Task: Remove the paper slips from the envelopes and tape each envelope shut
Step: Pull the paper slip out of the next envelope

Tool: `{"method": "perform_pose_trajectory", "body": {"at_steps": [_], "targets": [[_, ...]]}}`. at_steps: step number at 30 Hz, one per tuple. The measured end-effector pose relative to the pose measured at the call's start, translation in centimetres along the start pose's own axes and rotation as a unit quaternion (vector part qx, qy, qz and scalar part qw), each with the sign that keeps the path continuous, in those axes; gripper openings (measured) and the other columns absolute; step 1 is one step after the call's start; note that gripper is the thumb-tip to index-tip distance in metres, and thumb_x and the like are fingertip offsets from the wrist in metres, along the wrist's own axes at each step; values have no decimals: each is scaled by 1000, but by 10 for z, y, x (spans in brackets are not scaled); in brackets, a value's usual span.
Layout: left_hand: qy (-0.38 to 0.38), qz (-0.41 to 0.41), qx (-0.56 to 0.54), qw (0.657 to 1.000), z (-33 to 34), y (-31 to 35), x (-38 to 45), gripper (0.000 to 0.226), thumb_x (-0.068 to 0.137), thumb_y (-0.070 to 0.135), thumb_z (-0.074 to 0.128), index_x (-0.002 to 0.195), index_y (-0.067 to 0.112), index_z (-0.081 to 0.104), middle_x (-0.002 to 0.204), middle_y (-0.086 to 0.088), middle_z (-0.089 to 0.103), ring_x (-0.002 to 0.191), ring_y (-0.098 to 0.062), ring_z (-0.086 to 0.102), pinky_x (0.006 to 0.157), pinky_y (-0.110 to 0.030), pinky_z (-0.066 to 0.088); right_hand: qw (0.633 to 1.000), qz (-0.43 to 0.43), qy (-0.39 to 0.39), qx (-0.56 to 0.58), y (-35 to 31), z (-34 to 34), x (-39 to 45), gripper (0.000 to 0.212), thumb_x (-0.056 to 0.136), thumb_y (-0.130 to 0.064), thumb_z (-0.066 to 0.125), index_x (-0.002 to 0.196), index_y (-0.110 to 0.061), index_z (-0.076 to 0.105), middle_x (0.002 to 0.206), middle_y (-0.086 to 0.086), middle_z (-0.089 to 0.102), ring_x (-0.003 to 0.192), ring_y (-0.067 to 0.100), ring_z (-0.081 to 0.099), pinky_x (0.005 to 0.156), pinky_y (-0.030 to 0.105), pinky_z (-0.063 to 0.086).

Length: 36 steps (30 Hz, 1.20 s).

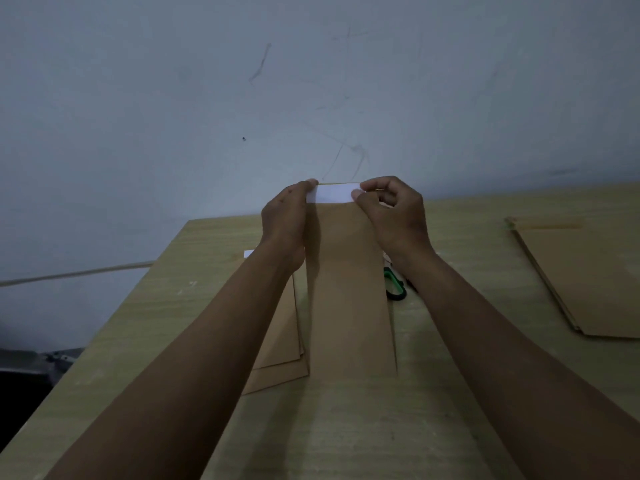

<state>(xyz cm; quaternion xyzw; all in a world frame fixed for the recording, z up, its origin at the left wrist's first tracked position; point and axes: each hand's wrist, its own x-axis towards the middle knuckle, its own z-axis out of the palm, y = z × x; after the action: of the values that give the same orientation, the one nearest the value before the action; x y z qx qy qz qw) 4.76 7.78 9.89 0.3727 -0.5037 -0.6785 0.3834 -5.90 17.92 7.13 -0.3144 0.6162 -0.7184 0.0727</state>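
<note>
Together we held a brown envelope (pixel 346 289) upright above the wooden table (pixel 346 427), our left hand (pixel 285 216) gripping its top left corner and our right hand (pixel 391 209) pinching the white paper slip (pixel 330 193) at its mouth. Stacked envelopes (pixel 280 341) lay left, another pile (pixel 588 278) right, green-handled scissors (pixel 394 285) between.

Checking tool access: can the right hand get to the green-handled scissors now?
Probably not yet: the right hand pinches the white strip on the envelope. The scissors lie just below its wrist, unobstructed once it lets go.
</note>
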Motion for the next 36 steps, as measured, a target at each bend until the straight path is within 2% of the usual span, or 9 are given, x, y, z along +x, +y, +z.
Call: {"method": "perform_pose_trajectory", "body": {"at_steps": [3, 10, 15, 19, 23, 26, 28, 33, 36], "targets": [[-13, 7, 17, 1000, 0, 3, -1, 12, 84, 27, 73, 91, 18, 77, 83, 3, 69, 78, -16, 60, 61, -26, 46, 1000, 19, 1, 15, -3, -1, 2, 11, 85, -19, 72, 95, -23, 69, 91, -1, 74, 87, 12, 68, 69, 26, 53], [-49, 49, 119, 990, -7, 25, 0, 12, 87, 17, 69, 95, 11, 76, 93, -8, 74, 88, -24, 69, 65, -29, 55, 998, -28, -40, -36, -13, -4, 9, 21, 87, -12, 67, 102, -23, 75, 99, -14, 71, 95, 0, 65, 81, 19, 53], [0, 31, 98, 995, -7, 29, 2, 11, 85, 24, 72, 93, 21, 78, 102, -3, 74, 100, -23, 67, 86, -38, 58, 995, -73, -39, -61, -15, 3, 4, 17, 85, -18, 73, 101, -25, 77, 100, -17, 72, 78, 1, 68, 73, 16, 52], [9, 29, 88, 996, -3, 23, -1, 12, 85, 24, 71, 95, 20, 77, 103, -3, 74, 103, -25, 66, 90, -39, 54, 987, -141, 11, -76, -13, 6, 3, 16, 85, -12, 73, 96, -22, 79, 118, -7, 70, 97, -5, 64, 77, 13, 51], [21, 22, 70, 997, 0, 22, -3, 13, 83, 25, 73, 93, 17, 76, 101, -5, 74, 103, -26, 66, 79, -35, 52, 972, -204, 17, -116, -11, 4, 1, 16, 85, -12, 72, 97, -19, 79, 137, -5, 60, 93, -6, 67, 78, 14, 52], [28, 10, 59, 998, 2, 25, -5, 16, 82, 24, 72, 92, 13, 75, 92, -4, 73, 88, -23, 65, 69, -32, 48, 985, -152, -6, -77, -15, 4, -1, 10, 88, -14, 70, 91, -21, 76, 133, -6, 62, 79, -4, 67, 69, 14, 50], [21, 12, 60, 998, 2, 27, -7, 14, 82, 25, 72, 90, 13, 75, 89, -3, 72, 84, -21, 63, 69, -32, 49, 994, -97, -33, -39, -18, 3, 1, 5, 88, -16, 69, 90, -19, 73, 117, -6, 70, 84, -4, 67, 73, 19, 51], [15, 40, 90, 995, 4, 27, -9, 18, 81, 28, 71, 91, 15, 77, 94, -1, 71, 94, -21, 62, 79, -35, 49, 994, 20, -108, 1, -25, -3, 5, 18, 75, -23, 84, 89, -18, 74, 91, 5, 74, 86, 19, 71, 75, 33, 57], [16, 51, 94, 994, 2, 29, -8, 19, 78, 30, 71, 88, 16, 78, 92, -1, 72, 96, -23, 63, 77, -36, 48, 987, 72, -138, 49, -32, -5, 6, 17, 73, -17, 85, 85, -14, 73, 86, 6, 74, 76, 17, 68, 69, 33, 55]]}}
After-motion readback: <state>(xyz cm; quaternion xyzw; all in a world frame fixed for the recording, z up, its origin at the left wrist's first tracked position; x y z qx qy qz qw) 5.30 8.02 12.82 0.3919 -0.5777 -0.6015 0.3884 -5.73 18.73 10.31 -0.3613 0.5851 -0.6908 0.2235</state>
